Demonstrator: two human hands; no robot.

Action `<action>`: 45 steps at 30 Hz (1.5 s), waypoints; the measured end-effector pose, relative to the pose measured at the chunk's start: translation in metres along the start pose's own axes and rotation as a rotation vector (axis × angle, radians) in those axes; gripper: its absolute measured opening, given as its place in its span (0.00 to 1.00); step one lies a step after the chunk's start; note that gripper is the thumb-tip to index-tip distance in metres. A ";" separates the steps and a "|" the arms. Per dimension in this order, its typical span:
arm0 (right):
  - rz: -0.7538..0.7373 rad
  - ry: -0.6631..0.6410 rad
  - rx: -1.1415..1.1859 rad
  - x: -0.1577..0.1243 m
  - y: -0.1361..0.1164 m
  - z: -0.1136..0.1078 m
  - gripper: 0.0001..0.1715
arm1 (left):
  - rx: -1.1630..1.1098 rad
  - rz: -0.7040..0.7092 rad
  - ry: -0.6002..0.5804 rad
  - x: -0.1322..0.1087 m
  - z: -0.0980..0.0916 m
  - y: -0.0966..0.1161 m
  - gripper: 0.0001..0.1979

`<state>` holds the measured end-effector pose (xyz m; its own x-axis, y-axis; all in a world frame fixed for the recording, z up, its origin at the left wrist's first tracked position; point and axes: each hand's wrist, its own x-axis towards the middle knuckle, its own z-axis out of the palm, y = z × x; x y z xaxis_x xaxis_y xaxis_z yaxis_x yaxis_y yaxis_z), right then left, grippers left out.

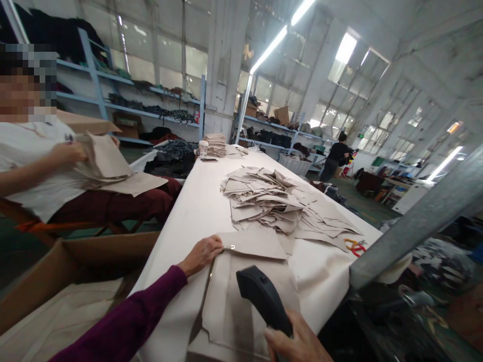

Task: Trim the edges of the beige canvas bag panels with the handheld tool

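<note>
at the near edge of the desk, the left hand lies open, pinning a beige fabric panel flat, while the right hand grips a black hand-held tool over it.

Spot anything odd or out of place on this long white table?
One thing stands out: pliers with red and yellow handles lie near the edge of the table, just past the loose heap of beige fabric pieces. They look out of place because the things around them are cloth, not tools.
</note>
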<state>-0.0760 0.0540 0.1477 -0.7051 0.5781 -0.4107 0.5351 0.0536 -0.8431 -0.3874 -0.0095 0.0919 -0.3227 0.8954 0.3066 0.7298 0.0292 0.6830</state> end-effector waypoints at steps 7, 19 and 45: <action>-0.056 -0.127 0.177 0.023 -0.012 0.017 0.20 | -0.066 -0.104 0.100 0.005 0.005 0.017 0.13; -0.243 -0.095 0.237 0.051 -0.037 0.025 0.16 | -0.687 -0.340 0.079 -0.011 0.022 0.047 0.15; -0.074 -0.105 0.150 0.016 -0.024 0.006 0.16 | -0.927 -0.449 0.213 -0.016 0.039 0.046 0.15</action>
<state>-0.1035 0.0570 0.1591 -0.7890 0.4883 -0.3728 0.4101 -0.0332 -0.9114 -0.3254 -0.0047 0.0921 -0.6140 0.7876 -0.0519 -0.2012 -0.0926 0.9752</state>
